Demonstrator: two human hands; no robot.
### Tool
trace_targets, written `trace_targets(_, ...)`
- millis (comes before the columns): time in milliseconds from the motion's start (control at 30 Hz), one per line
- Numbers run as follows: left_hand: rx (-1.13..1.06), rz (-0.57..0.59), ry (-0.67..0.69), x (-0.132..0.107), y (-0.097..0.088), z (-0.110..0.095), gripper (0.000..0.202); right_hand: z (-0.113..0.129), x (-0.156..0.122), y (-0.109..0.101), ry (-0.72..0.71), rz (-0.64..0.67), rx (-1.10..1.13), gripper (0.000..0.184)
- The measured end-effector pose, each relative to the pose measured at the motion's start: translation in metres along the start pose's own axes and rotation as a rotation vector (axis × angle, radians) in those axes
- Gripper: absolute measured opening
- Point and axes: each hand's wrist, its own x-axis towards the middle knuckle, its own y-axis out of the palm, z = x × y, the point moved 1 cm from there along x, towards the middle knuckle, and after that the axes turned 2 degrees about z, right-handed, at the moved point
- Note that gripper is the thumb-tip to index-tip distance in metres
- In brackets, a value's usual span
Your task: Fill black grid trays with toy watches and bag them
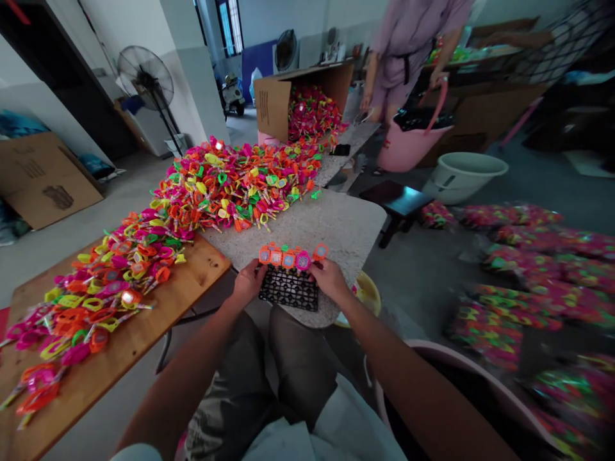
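Note:
A black plastic grid tray rests at the near edge of the speckled tabletop, just above my lap. Along its far side stands a row of bright toy watches, among them an orange one and a magenta one. My left hand is closed on the tray's left edge. At the right far corner, my right hand pinches another orange toy watch, its ring-shaped top sticking up above the fingers. Whether the right fingers also touch the tray is hard to see.
A large heap of toy watches covers the far tabletop and the wooden board at left. Behind it lies a cardboard box. A person carries a pink bucket. Filled bags and a tub stand right.

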Motion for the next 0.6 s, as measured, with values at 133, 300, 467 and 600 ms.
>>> trace_targets(133, 0.046, -0.014, 0.006, -0.0007, 0.0012, 0.0013, 0.025, -0.0003, 0.0001, -0.0002, -0.005, 0.01, 0.029, 0.025)
trace_targets(300, 0.039, -0.004, 0.0, -0.0009, 0.0008, 0.0027, 0.024, -0.0027, -0.0039, 0.0041, -0.159, -0.094, -0.237, 0.023)
trace_targets(467, 0.057, -0.013, 0.008, -0.0042, -0.001, 0.0006, 0.026, -0.0065, -0.0051, 0.0062, -0.261, -0.112, -0.394, 0.022)
trace_targets(600, 0.075, -0.014, 0.007, -0.0045, -0.0009, 0.0003, 0.026, -0.0054, -0.0055, 0.0082, -0.278, -0.101, -0.463, 0.021)
